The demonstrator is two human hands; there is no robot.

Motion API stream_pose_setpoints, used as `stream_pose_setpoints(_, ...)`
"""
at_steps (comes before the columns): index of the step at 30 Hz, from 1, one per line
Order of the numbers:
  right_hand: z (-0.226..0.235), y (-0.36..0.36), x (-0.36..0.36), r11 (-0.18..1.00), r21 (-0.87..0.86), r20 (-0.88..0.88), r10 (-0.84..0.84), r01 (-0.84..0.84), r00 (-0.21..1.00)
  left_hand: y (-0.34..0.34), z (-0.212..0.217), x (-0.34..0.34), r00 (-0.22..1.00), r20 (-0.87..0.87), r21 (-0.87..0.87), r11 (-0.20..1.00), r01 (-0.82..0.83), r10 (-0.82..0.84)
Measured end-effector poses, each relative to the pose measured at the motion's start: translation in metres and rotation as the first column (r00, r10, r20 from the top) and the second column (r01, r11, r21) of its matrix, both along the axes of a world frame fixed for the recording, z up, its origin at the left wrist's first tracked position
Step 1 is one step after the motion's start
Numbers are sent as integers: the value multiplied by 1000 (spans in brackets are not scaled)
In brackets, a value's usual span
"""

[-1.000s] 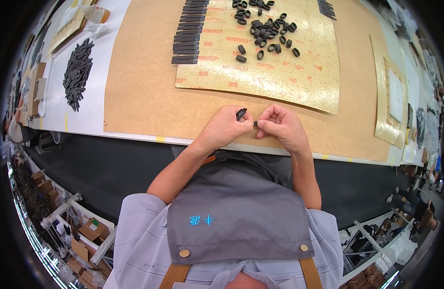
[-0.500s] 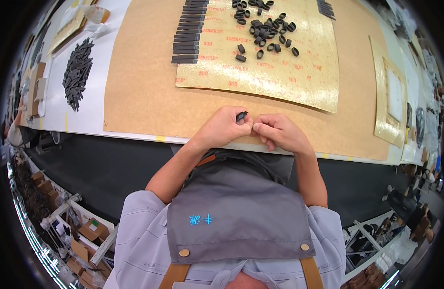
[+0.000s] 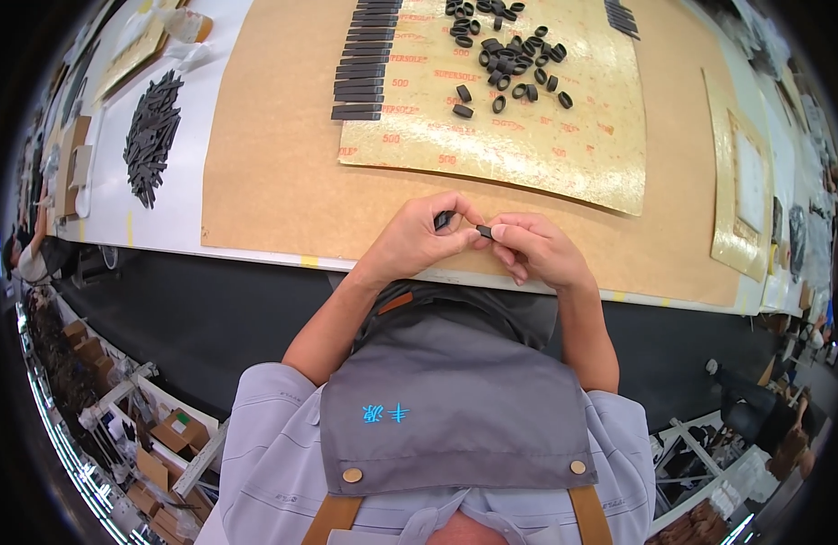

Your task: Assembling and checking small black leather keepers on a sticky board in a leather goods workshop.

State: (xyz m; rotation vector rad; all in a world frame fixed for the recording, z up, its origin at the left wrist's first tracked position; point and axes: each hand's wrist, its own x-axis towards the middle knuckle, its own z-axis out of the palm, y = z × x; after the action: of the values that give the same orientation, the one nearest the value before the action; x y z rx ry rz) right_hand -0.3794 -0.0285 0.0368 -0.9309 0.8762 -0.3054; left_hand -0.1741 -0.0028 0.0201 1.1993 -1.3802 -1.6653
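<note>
Just above the table's front edge, my left hand has its fingers curled, with a black strip-like piece showing inside its grip. My right hand meets it from the other side, thumb and forefinger pinching a small black piece. Left fingertips touch that piece too; whether both black bits are one strip is hidden by the fingers. Beyond my hands, several black loops lie scattered on a yellowish printed sheet. Flat black strips line its left edge in a row.
Brown paper covers the tabletop under the sheet. A heap of black strips lies to the left on the white table. More strips rest at the sheet's far right corner. A framed yellowish panel lies at right.
My fingertips have parted a little, and the small black piece now shows between them. The left hand's fingers have risen and opened slightly around the black strip-like piece. The view has shifted slightly.
</note>
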Motion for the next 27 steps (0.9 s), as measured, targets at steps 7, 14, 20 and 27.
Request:
stream_pose_setpoints(7, 6, 2, 15, 978, -207, -98, -37, 16, 994, -3, 15, 6, 996, 83, -65, 998, -20, 25)
stream_pose_setpoints(14, 3, 19, 10, 987, -159, -72, 17, -28, 997, 6, 3, 3, 996, 11, -148, 984, 95, -94)
stream_pose_setpoints(20, 11, -1, 19, 813, -502, -57, -373, 296, 926, 7, -1, 8, 866, -492, 334, 938, 95, 87)
stream_pose_setpoints(27, 41, -45, 32, 394, -916, -285, -506, -75, 814, 5, 12, -1, 730, -620, 64, 945, -321, 289)
